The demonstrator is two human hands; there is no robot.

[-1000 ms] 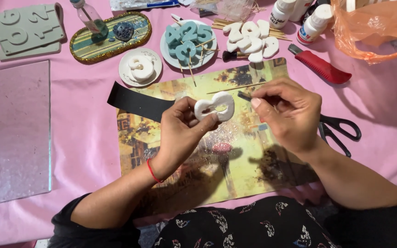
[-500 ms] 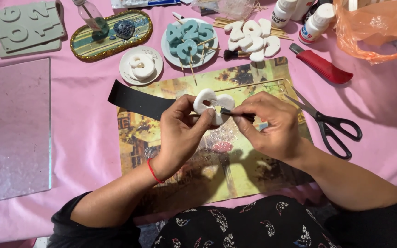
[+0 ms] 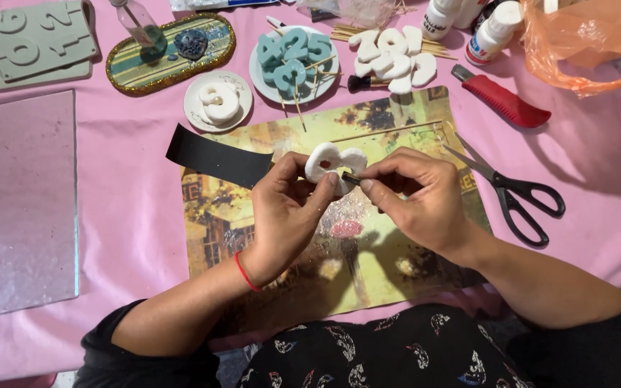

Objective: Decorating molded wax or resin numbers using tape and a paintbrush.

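Observation:
My left hand [image 3: 289, 208] holds a white plaster number piece [image 3: 333, 162] above a printed picture mat [image 3: 267, 237]. My right hand [image 3: 418, 197] pinches a small dark tool [image 3: 351, 178] whose tip touches the piece's right side. A black paper strip [image 3: 213, 156] lies across the mat's upper left corner, just left of my left hand. A thin wooden stick [image 3: 389, 131] rests on the mat beyond my hands.
Black-handled scissors [image 3: 512, 190] and a red cutter [image 3: 501, 97] lie to the right. Plates with white [image 3: 217, 100] and teal [image 3: 292, 57] cast numbers, loose white numbers [image 3: 397, 54], glue bottles [image 3: 494, 32], a grey number mould [image 3: 34, 39], a glass sheet [image 3: 16, 201] and an orange bag [image 3: 591, 39] surround the mat.
My right hand came in from the right to the white piece and set the tool tip against it. Both hands shifted slightly lower on the mat.

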